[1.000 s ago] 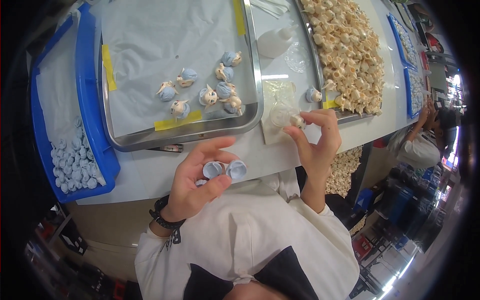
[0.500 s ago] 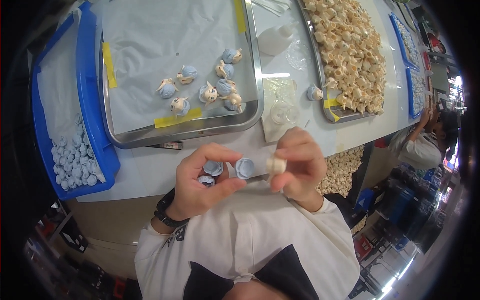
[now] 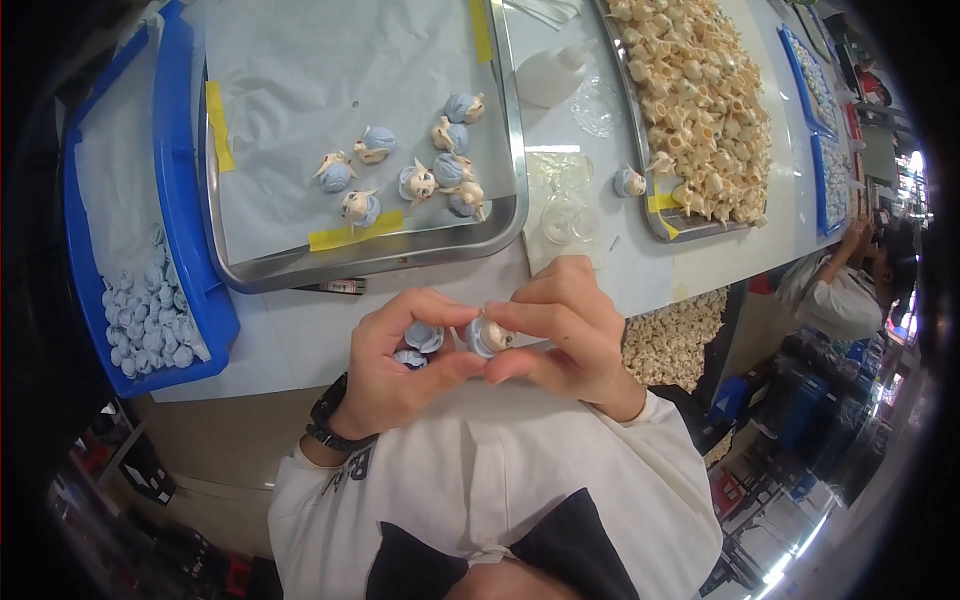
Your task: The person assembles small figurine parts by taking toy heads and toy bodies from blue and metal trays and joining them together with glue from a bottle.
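Just on the wearer's side of the steel tray [image 3: 400, 258], I see both hands meeting over the near edge of the white desk [image 3: 275, 345]. The left hand [image 3: 392, 348] pinches a hollow, pale-blue shell [image 3: 477, 338] between thumb and fingertip, with two spare shells [image 3: 424, 337] cupped nearer its palm. The right hand [image 3: 570, 335] grips a small, smooth cream doll head [image 3: 499, 339] by thumb and finger, set against the shell's mouth; how far it sits inside I can't tell.

In the tray, eight rounded heads with ridged blue hair [image 3: 419, 183] lie on thin, wrinkled white paper [image 3: 290, 85], held down with flat yellow tape [image 3: 356, 232]. To the tray's left stands a glossy blue plastic bin [image 3: 180, 150] with a heap of cup-shaped blue pieces [image 3: 150, 325]. To its right are a cloudy white bottle [image 3: 550, 80] and a round, clear dish [image 3: 568, 218]; further right, a heap of knobbly, hollow cream pieces [image 3: 695, 115].
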Motion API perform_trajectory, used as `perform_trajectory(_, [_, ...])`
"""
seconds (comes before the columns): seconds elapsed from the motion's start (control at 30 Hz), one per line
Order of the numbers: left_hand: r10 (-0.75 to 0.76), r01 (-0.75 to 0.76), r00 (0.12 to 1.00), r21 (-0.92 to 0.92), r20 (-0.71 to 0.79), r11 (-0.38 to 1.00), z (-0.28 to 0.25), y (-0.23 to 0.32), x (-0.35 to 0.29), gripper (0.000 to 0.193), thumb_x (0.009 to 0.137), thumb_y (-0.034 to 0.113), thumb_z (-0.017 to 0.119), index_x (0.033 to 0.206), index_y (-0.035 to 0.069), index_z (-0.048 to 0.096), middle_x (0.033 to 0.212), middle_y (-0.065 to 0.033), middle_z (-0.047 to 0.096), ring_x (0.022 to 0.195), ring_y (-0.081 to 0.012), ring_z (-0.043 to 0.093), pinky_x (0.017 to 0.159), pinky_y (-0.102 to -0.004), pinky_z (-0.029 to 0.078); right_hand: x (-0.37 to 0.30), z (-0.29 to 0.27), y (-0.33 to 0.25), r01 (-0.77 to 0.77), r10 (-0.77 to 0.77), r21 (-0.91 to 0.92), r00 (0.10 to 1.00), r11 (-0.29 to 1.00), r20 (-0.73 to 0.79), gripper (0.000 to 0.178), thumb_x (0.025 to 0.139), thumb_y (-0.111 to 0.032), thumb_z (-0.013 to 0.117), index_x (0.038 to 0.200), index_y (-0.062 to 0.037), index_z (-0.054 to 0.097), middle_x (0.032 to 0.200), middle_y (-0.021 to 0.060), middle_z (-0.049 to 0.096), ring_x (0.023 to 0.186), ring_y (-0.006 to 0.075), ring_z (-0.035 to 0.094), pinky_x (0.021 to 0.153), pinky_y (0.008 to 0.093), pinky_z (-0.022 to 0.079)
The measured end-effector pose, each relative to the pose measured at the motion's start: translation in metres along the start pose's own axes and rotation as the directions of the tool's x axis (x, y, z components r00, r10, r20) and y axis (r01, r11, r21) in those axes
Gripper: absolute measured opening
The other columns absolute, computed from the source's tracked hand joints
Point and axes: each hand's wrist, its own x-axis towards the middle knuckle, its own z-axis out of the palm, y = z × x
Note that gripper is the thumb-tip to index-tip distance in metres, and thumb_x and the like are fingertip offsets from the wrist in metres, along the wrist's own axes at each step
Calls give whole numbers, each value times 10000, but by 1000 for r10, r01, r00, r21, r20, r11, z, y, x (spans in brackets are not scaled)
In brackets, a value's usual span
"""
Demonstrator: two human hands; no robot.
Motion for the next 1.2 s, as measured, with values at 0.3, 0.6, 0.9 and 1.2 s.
perform_trajectory(0.3, [-105, 75, 977, -162, -187, 984, 0, 7, -9, 255, 788, 90, 683, 973, -31, 556, 914, -73, 582, 802, -89, 545, 717, -217, 435, 10, 19, -3, 190, -187, -342, 981, 920, 42, 441, 533, -244, 696, 890, -1, 607, 762, 41, 538, 609, 182, 468, 570, 295, 353])
perform_trajectory(0.6, [121, -62, 905, 155, -409, 986, -21, 3, -13, 238, 873, 114, 542, 1064, -28, 551, 846, -64, 555, 646, -85, 468, 603, -207, 392, 31, 36, 10, 238, -202, -433, 971, 870, 128, 391, 580, -215, 697, 904, -29, 581, 782, 29, 500, 685, 190, 475, 611, 307, 371])
perform_trajectory(0.9, [-16, -161, 952, -545, -305, 823, -28, 35, -19, 420, 896, 178, 472, 1255, -2, 350, 817, -154, 549, 453, -53, 351, 400, -161, 286, 54, 27, -26, -21, 109, -566, 987, 824, 122, 453, 618, -225, 720, 1012, -70, 562, 1003, 68, 501, 901, 219, 487, 691, 333, 388])
perform_trajectory(1.2, [-156, 152, 987, -498, 34, 854, -18, 7, -18, 455, 866, 479, 511, 904, 25, 509, 749, -175, 608, 380, -35, 321, 368, -177, 255, 9, -97, 61, -517, 376, -565, 856, 643, -356, 212, 779, -189, 658, 953, -70, 638, 757, 74, 591, 597, 201, 569, 534, 296, 435])
